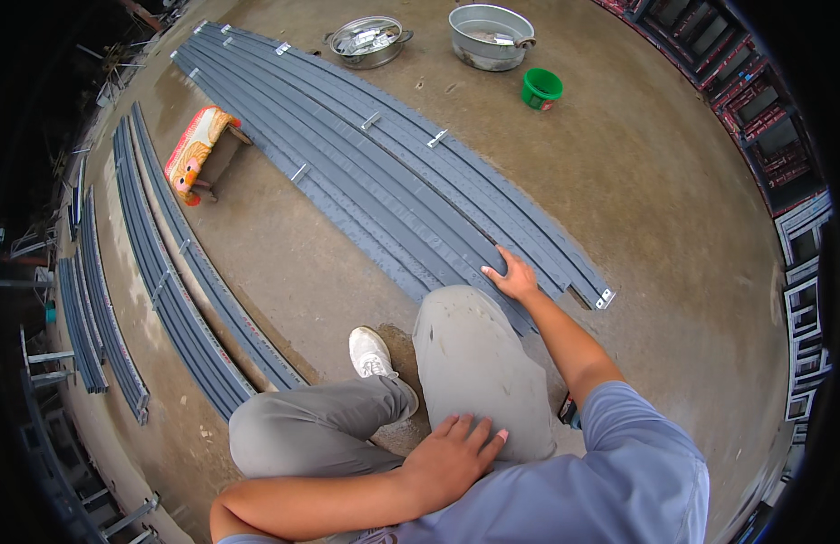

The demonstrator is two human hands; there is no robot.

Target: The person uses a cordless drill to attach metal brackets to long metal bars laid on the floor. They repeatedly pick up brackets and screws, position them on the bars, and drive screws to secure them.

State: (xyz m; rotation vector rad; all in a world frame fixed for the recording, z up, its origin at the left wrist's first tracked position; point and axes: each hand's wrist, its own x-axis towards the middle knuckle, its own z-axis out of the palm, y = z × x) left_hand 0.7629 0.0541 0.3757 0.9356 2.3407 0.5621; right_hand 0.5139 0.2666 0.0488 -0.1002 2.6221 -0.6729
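Long grey-blue metal profiles [366, 172] lie side by side in a wide row on the floor, running from beside my knee to the far left. My right hand [515, 274] rests on their near end, thumb and forefinger apart; its other fingers are partly hidden. Small silvery brackets, one a bright end bracket [605, 298], sit on the profiles at several spots. Spread out flat, my left hand [452, 461] lies on my grey-trousered thigh and holds nothing. Behind my right forearm, a small dark object [570, 412] is mostly hidden.
More profiles [170, 281] lie in narrower bundles on the left. A low stool [198, 150] with a patterned cover stands between the stacks. At the back are a metal pot [370, 56] of silvery parts, a large metal basin [479, 56] and a green bucket [542, 89]. Frames [805, 317] line the right side.
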